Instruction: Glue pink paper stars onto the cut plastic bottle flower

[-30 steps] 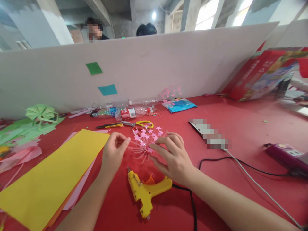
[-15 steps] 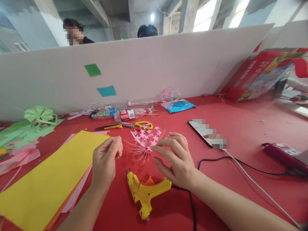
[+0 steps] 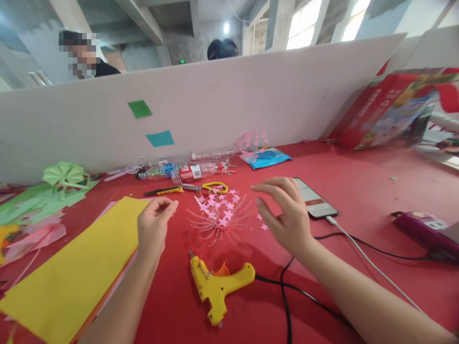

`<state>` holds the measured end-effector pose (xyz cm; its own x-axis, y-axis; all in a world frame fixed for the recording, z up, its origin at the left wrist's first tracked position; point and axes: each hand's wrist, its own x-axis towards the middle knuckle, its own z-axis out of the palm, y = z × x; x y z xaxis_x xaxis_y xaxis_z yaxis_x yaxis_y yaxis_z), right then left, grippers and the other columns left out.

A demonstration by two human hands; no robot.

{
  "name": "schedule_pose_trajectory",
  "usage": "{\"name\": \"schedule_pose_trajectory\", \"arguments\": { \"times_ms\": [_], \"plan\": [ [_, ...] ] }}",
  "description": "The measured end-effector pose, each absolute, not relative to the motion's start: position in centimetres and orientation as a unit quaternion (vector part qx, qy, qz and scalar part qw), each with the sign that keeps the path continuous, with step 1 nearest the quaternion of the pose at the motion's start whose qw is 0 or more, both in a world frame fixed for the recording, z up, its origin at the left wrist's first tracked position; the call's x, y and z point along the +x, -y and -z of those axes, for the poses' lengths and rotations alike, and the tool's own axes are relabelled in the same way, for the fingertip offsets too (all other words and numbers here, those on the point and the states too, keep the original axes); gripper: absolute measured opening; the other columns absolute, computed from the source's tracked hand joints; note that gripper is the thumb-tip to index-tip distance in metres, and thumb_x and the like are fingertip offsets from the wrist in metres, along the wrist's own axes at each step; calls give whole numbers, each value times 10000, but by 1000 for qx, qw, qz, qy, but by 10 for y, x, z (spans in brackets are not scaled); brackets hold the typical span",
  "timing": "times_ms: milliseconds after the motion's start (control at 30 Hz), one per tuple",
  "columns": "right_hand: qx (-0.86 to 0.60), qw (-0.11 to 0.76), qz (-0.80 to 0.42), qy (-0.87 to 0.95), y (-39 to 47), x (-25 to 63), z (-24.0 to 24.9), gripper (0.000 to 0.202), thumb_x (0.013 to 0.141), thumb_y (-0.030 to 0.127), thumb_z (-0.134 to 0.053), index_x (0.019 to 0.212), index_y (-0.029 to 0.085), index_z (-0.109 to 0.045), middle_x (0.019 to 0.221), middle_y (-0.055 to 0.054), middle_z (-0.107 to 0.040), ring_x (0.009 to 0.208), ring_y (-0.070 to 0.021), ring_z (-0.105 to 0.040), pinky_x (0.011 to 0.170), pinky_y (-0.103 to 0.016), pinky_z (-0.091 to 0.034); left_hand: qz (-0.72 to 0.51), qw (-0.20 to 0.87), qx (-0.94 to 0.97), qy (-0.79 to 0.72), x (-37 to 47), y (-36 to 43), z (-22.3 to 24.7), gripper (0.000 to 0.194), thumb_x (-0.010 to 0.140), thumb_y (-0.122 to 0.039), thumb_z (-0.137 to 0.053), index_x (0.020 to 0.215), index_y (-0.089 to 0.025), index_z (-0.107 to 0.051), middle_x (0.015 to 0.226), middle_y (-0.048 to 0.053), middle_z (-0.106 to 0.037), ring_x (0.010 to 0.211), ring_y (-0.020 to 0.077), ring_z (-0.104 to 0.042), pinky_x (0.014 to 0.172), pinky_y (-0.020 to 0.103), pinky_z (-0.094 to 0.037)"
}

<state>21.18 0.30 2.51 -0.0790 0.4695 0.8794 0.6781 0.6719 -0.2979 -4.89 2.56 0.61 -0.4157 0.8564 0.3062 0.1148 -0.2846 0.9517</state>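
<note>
A clear plastic piece cut into curved strips, with pink stars (image 3: 223, 221) on it, stands on the red table between my hands. My left hand (image 3: 155, 222) is to its left, beside the yellow paper (image 3: 75, 267), thumb and fingertips pressed together; what they hold, if anything, is too small to make out. To the right, my right hand (image 3: 287, 215) hovers with fingers apart and holds nothing. Two loose pink stars (image 3: 264, 227) lie just left of it. Nearer to me lies a yellow glue gun (image 3: 222, 286), its nozzle pointing away.
Scissors (image 3: 215, 187), a cutter (image 3: 164, 190) and plastic bottles (image 3: 191, 173) lie behind. A phone (image 3: 317, 203) with a white cable and a purple device (image 3: 426, 231) are at right. Green paper scraps (image 3: 36, 203) lie left. A person stands beyond the white partition (image 3: 215, 95).
My right hand has moved right, away from the starred piece, and now covers part of the phone. My left hand has shifted slightly left. The person behind the partition has moved left.
</note>
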Motion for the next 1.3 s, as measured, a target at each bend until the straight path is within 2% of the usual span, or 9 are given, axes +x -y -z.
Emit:
{"name": "schedule_pose_trajectory", "arguments": {
  "times_ms": [100, 267, 400, 600, 800, 933, 1167, 1300],
  "plan": [
    [-465, 503, 42, 727, -14, 226, -38, 158, 868, 213, -485, 899, 184, -637, 847, -48, -622, 831, -193, -577, 783, -333, -444, -655, 285, 458, -528, -52, -29, -1, 186, 631, -291, -750, 710, -168, -634, 632, -37, -573, 608, 98, -485, 608, 224, -386],
    [-625, 168, -28, 762, -31, 240, -45, 182, 864, 225, -487, 918, 189, -657, 897, -44, -676, 784, -166, -607, 643, -246, -397, -661, 317, 441, -518, -53, -32, 3, 232, 619, -327, -749, 743, -165, -639, 656, -15, -604, 629, 121, -528, 616, 241, -416],
    [-637, 64, -45, 767, -41, 243, -23, 110, 769, 189, -597, 823, 182, -692, 803, -44, -693, 723, -177, -626, 554, -240, -336, -676, 363, 418, -487, -49, -30, -2, 245, 600, -316, -769, 721, -159, -625, 671, -14, -595, 630, 101, -514, 608, 221, -411],
    [-630, 18, -25, 776, -45, 244, 8, 185, 850, 279, -562, 862, 148, -692, 909, -90, -682, 818, -196, -649, 623, -251, -388, -674, 459, 400, -418, -41, -22, -16, 217, 624, -313, -726, 677, -160, -580, 708, 7, -539, 640, 104, -491, 572, 233, -412],
    [-605, -12, 18, 796, -37, 239, 10, 197, 881, 159, -501, 837, 129, -690, 899, -124, -673, 854, -231, -655, 639, -275, -410, -659, 544, 370, -363, -39, -18, -19, 152, 689, -245, -649, 622, -162, -541, 655, -5, -469, 573, 88, -414, 527, 221, -388],
    [-592, -24, 41, 805, -33, 234, 12, 227, 867, 87, -468, 854, 117, -692, 891, -157, -668, 852, -249, -656, 646, -292, -423, -662, 545, 380, -348, -41, -17, -18, 118, 671, -193, -607, 580, -166, -537, 629, -8, -453, 571, 91, -396, 520, 214, -373],
    [-592, -26, 56, 804, -33, 233, 15, 240, 886, 113, -444, 870, 122, -683, 896, -152, -663, 864, -247, -653, 643, -289, -427, -667, 544, 372, -348, -40, -15, -21, 112, 620, -167, -565, 534, -174, -494, 619, -4, -418, 572, 100, -372, 510, 217, -361],
    [-597, -27, 54, 800, -32, 232, 13, 241, 889, 114, -437, 887, 121, -678, 912, -151, -663, 875, -241, -652, 643, -285, -425, -665, 575, 340, -333, -40, -14, -21, 65, 618, -149, -557, 599, -175, -500, 642, -6, -428, 586, 99, -393, 537, 217, -386]
  ]
}}
